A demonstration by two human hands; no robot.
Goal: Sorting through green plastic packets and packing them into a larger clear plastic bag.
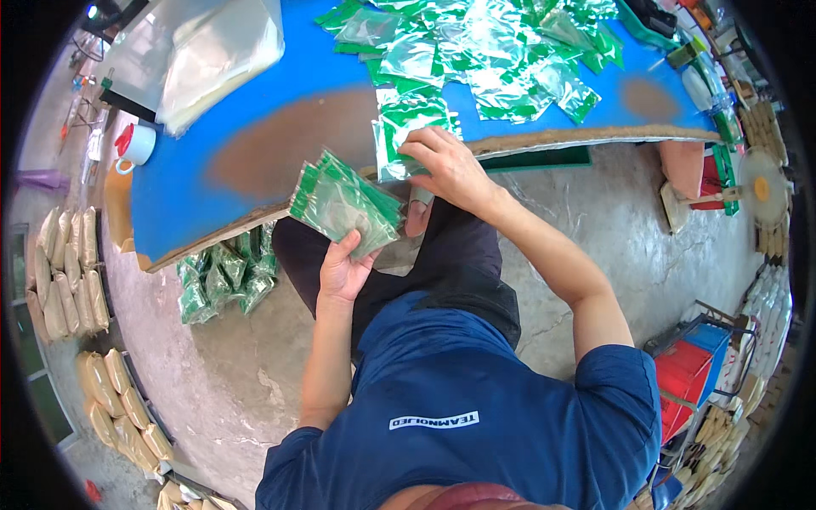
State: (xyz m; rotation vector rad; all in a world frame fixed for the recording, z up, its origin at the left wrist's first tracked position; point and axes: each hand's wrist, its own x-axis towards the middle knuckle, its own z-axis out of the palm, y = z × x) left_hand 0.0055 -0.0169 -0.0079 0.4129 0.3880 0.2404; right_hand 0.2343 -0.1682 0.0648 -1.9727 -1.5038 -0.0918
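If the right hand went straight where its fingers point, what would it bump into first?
Probably the green-and-clear packet at the edge of the blue table. The right hand overlaps it and may be touching it, though depth is unclear.

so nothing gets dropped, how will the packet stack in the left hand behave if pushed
The packet stack may slide apart, its edges being uneven; its glossy film suggests slipperiness. The left hand grips one end, so the other might sag.

packet pile cut off above, left hand partly hidden
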